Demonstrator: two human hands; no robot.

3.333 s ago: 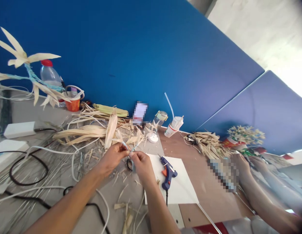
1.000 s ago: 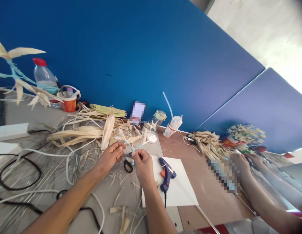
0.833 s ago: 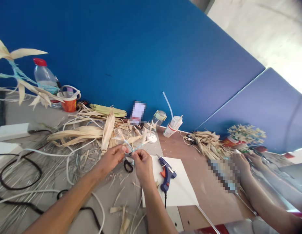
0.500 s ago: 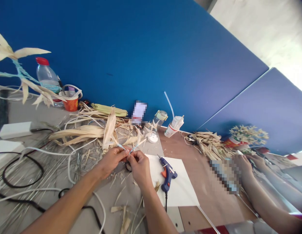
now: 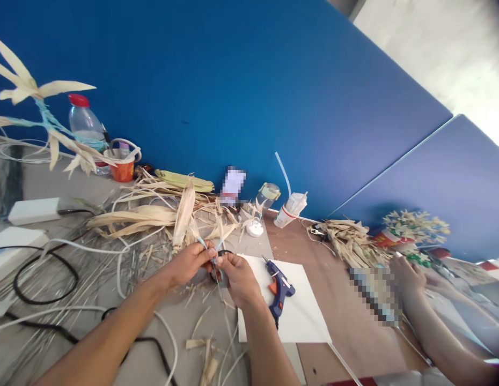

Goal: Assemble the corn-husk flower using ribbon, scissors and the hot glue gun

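Note:
My left hand (image 5: 195,262) is closed in a pinch on corn husk sprigs, whose stems (image 5: 218,244) are wrapped in light blue tape and spread in a V above my fingers. Right beside it, my right hand (image 5: 240,276) pinches the same spot where the stems meet, fingertips against those of the left. A bit of blue tape seems to hang under the right fingers, partly hidden. Behind the hands a broad dried corn husk (image 5: 184,214) stands up from the pile. A blue hot glue gun (image 5: 280,289) lies on a white sheet (image 5: 301,316) to the right.
A tape-wrapped husk branch (image 5: 44,112) rises at left before a red-capped bottle (image 5: 82,120) and an orange cup (image 5: 121,170). White and black cables cross the left side. A jar (image 5: 268,195) and paper cup (image 5: 285,214) stand at the partition. Another person's hands (image 5: 408,273) work at right.
My right hand has turned and shifted slightly, its fingers now pressed closer to the left hand's. The tape-wrapped stems sit closer to upright. The whole view has shifted a little.

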